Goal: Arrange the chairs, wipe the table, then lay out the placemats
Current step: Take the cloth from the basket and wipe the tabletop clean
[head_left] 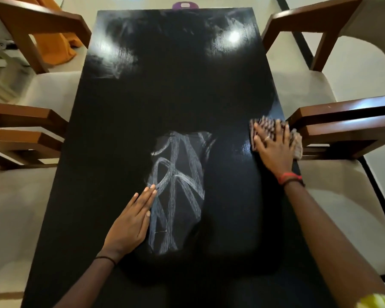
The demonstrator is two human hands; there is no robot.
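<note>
Since the brown striped wiping cloth (268, 123) looks soft, light and limp, I judge it handles best pinned flat under a spread palm, not pinched. It lies at the right edge of the glossy black rectangular table (176, 90), under my right hand (270, 147), fingers splayed straight and pressing down. My left hand (131, 221) rests flat, fingers together, nearer me. A brown wooden chair arm (342, 116) stands just beside the cloth.

Right wrist wears red and black bands (290, 178); left, a black band (106, 259).
</note>
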